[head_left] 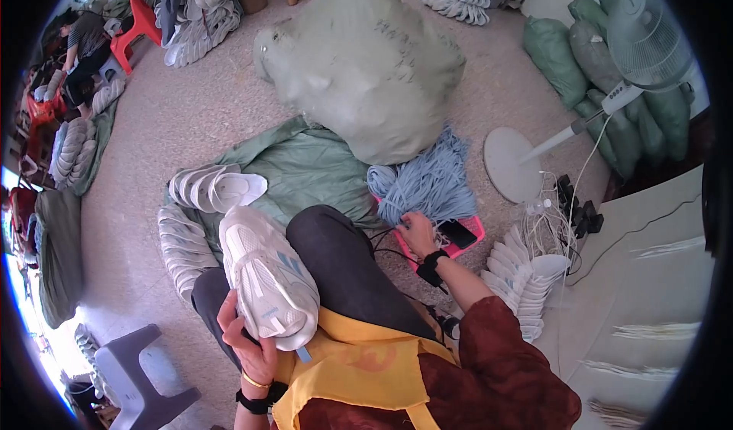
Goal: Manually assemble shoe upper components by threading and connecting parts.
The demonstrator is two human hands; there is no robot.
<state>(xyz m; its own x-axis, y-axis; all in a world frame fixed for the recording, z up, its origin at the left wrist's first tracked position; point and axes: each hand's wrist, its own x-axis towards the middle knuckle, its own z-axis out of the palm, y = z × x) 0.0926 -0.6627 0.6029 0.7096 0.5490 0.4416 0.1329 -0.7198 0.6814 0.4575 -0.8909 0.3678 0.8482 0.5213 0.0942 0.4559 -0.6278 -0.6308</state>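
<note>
White shoe (pixel 269 281) sits gripped in curled left-hand fingers (pixel 233 331); right-hand fingers (pixel 408 224) pinch pale-blue laces (pixel 427 182).

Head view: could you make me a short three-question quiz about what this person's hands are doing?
1. True or false: the left hand holds a white sneaker.
2. What does the right hand reach into?
A. the light blue shoelaces
B. the standing fan
C. the grey stool
3. Fill in: the laces lie on a ____ tray.

Key: 1 true; 2 A; 3 pink.
</note>
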